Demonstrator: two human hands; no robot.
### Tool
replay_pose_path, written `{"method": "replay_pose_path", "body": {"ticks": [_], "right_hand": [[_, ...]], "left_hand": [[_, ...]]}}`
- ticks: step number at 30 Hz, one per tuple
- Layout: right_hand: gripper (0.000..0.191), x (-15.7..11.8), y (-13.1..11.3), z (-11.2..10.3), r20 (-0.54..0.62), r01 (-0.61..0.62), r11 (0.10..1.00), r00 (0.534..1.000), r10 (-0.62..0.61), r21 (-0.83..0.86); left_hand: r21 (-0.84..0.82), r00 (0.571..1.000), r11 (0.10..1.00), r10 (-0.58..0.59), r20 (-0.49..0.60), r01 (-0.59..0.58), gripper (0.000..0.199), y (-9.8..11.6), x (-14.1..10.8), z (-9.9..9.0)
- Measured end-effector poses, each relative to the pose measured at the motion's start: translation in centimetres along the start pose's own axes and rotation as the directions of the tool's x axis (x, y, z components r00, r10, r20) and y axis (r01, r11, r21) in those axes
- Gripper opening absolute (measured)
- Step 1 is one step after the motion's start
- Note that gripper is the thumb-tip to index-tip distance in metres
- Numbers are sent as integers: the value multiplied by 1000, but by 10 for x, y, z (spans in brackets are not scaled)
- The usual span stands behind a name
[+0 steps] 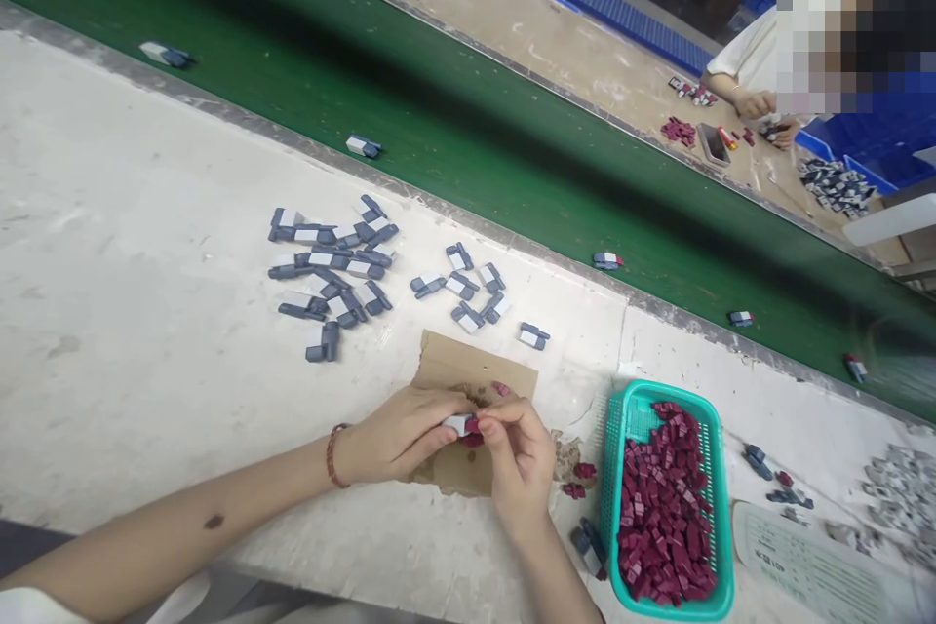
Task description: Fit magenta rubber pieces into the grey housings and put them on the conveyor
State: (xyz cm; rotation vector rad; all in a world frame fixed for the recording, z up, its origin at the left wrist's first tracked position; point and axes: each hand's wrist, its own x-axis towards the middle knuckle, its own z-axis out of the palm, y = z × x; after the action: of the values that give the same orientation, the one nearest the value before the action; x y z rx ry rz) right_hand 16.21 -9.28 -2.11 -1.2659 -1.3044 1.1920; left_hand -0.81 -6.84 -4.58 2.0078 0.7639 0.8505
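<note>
Pale grey piece (pixel 457 424): held between the hands, above the cardboard sheet (pixel 479 361) on the surface (pixel 175 244).
Maroon part (pixel 472 427): at the right end of the pale grey piece; whether the 2 are joined, cannot tell.
Left hand (pixel 410 427): thumb and index finger closed on the pale grey piece, gap only as wide as it; the other fingers are mostly hidden.
Right hand (pixel 524 456): thumb and index fingertips nearly meeting, pinching the maroon part; the other fingers curl.
Loose maroon parts (pixel 583 471): 2 lie between the cardboard and the basket.
Teal basket (pixel 612 487): right of the right hand, holding a heap of maroon parts (pixel 665 517).
Grey-and-white pieces (pixel 314 258): spread beyond the cardboard, mostly to the left.
Green conveyor belt (pixel 468 136): past those, carrying spaced-out pieces.
Co-worker's hands (pixel 757 105): across the belt, near small parts.
</note>
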Motion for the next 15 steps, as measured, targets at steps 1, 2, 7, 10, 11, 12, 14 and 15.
{"method": "replay_pose_path", "body": {"ticks": [1,2,7,10,11,12,14,15], "right_hand": [[18,-1,1,1,6,15,1000,1000,-15,-13],[17,-2,1,2,12,32,999,999,-32,-24],[19,-3,4,2,41,82,990,996,-78,-113],[26,0,2,-2,89,185,942,982,-167,-278],[30,2,1,-4,118,261,897,965,-234,-356],[35,2,0,-5,158,347,833,938,-309,-431],[43,3,-1,-7,251,489,691,871,-423,-532],[45,3,-1,-7,290,528,641,847,-446,-556]], "left_hand": [[2,1000,1000,-2,-1,2,47,0,0,1],[6,1000,1000,-1,-5,1,47,0,0,1],[52,1000,999,0,-18,1,47,1,1,2],[44,1000,999,3,-9,-3,48,3,2,2],[42,1000,999,4,-2,-4,48,5,2,2],[44,1000,999,7,5,-7,47,6,2,2],[53,1000,999,3,21,-4,45,8,0,2],[57,1000,998,-4,28,2,44,9,-1,2]]}}
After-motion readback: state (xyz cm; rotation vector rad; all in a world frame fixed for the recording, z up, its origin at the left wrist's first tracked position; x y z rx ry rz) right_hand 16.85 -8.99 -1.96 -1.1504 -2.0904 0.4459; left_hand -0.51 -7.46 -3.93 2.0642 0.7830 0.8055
